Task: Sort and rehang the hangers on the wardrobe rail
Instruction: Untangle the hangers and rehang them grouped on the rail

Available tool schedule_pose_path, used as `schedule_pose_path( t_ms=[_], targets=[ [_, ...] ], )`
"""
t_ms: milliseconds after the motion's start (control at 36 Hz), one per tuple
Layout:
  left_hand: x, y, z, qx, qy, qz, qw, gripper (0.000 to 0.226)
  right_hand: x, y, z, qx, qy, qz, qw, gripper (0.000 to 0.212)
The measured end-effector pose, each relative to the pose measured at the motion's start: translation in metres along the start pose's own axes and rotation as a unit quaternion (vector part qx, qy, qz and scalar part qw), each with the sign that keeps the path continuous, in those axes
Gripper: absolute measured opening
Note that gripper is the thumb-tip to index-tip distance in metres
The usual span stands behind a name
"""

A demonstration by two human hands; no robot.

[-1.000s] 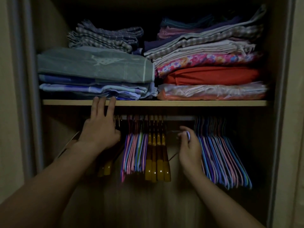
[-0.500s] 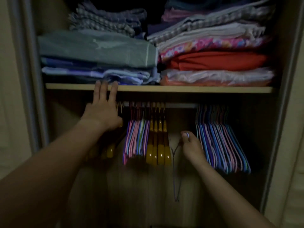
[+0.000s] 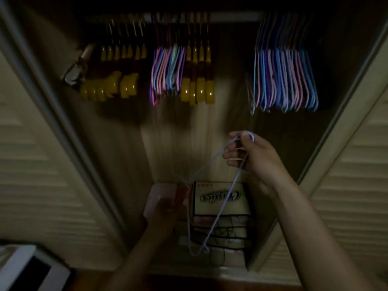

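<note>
My right hand (image 3: 255, 159) grips a pale lilac wire hanger (image 3: 218, 215) by its hook and neck, well below the rail (image 3: 231, 17); the hanger dangles down over the boxes. My left hand (image 3: 165, 215) reaches low toward the wardrobe floor, blurred, next to a pale box; whether it holds anything is unclear. On the rail hang yellow wooden hangers (image 3: 113, 85) at the left, a small bunch of coloured wire hangers (image 3: 167, 70), four more yellow hangers (image 3: 198, 89), and a large bunch of coloured wire hangers (image 3: 283, 78) at the right.
On the wardrobe floor stand a printed cardboard box (image 3: 220, 198), a pale pink box (image 3: 161, 194) and a dark wire basket (image 3: 226, 232). Louvred doors (image 3: 42, 164) flank the opening on both sides. A white device (image 3: 27, 269) lies at the lower left.
The view tilted down from the shelf to the wardrobe floor. My right hand pulled the lilac hanger off the rail and lowered it. My left hand left the shelf edge and dropped toward the boxes.
</note>
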State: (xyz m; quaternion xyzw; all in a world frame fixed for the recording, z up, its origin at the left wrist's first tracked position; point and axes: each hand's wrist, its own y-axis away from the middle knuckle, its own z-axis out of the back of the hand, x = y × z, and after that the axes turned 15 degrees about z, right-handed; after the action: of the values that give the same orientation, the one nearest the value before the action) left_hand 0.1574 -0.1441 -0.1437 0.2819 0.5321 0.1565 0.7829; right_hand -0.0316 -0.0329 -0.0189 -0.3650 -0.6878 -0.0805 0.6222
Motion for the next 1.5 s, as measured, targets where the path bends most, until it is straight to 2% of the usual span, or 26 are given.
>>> schedule_pose_path(
  t_ms=[56, 111, 222, 361, 500, 528, 583, 611, 639, 778, 861, 917, 1000, 1083, 1194, 1306, 1389, 1500],
  targets=[
    [0.048, -0.015, 0.011, 0.092, -0.075, -0.007, 0.993, 0.03, -0.002, 0.007, 0.002, 0.012, -0.018, -0.007, 1.0, 0.031],
    [0.079, -0.022, 0.025, 0.178, -0.098, 0.002, 0.979, 0.016, -0.005, 0.011, 0.006, 0.027, -0.041, -0.009, 0.999, 0.031],
    [0.095, -0.014, 0.057, 0.251, -0.022, 0.039, 0.967, 0.02, -0.016, 0.01, 0.02, 0.013, -0.08, -0.013, 0.997, 0.033],
    [0.1, -0.003, 0.085, 0.327, 0.11, 0.07, 0.936, 0.02, -0.048, -0.003, 0.045, -0.101, -0.165, -0.055, 0.98, 0.032],
    [0.102, 0.003, 0.102, 0.377, 0.166, 0.069, 0.909, 0.019, -0.088, -0.003, 0.063, -0.223, -0.13, -0.135, 0.957, 0.03],
    [0.102, 0.004, 0.102, 0.383, 0.171, 0.069, 0.905, 0.019, -0.097, 0.001, 0.063, -0.23, -0.063, -0.151, 0.959, 0.03],
    [0.102, 0.005, 0.101, 0.383, 0.172, 0.071, 0.905, 0.022, -0.115, 0.015, 0.058, -0.193, 0.159, -0.192, 0.949, 0.027],
    [0.102, 0.004, 0.1, 0.377, 0.167, 0.068, 0.908, 0.023, -0.123, 0.024, 0.053, -0.167, 0.229, -0.206, 0.936, 0.027],
    [0.103, 0.003, 0.098, 0.369, 0.161, 0.061, 0.914, 0.024, -0.129, 0.033, 0.047, -0.139, 0.252, -0.221, 0.932, 0.029],
    [0.102, 0.001, 0.078, 0.289, 0.095, 0.012, 0.953, 0.03, -0.13, 0.084, -0.004, 0.03, 0.194, -0.338, 0.92, 0.025],
    [0.101, 0.005, 0.054, 0.287, 0.091, 0.032, 0.953, 0.035, -0.135, 0.118, -0.032, 0.153, 0.17, -0.344, 0.911, 0.032],
    [0.102, 0.01, 0.035, 0.304, 0.12, 0.041, 0.944, 0.031, -0.136, 0.135, -0.049, 0.194, 0.127, -0.352, 0.907, 0.039],
    [0.099, 0.023, 0.013, 0.341, 0.168, 0.038, 0.924, 0.029, -0.136, 0.141, -0.064, 0.185, 0.084, -0.365, 0.908, 0.04],
    [0.099, 0.025, 0.001, 0.328, 0.184, 0.043, 0.925, 0.029, -0.135, 0.132, -0.057, 0.175, 0.097, -0.336, 0.92, 0.023],
    [0.098, 0.018, -0.009, 0.346, 0.181, 0.045, 0.92, 0.025, -0.134, 0.127, -0.043, 0.156, 0.048, -0.339, 0.926, 0.031],
    [0.088, 0.015, -0.018, 0.363, 0.15, 0.059, 0.918, 0.029, -0.136, 0.132, -0.042, 0.152, 0.129, -0.31, 0.929, 0.038],
    [0.077, 0.013, -0.024, 0.351, 0.156, 0.082, 0.92, 0.042, -0.128, 0.129, -0.047, 0.153, 0.172, -0.265, 0.936, 0.044],
    [0.038, 0.02, -0.034, 0.345, 0.077, 0.065, 0.933, 0.021, -0.115, 0.114, -0.045, 0.087, 0.146, -0.242, 0.955, 0.031]
  ],
)
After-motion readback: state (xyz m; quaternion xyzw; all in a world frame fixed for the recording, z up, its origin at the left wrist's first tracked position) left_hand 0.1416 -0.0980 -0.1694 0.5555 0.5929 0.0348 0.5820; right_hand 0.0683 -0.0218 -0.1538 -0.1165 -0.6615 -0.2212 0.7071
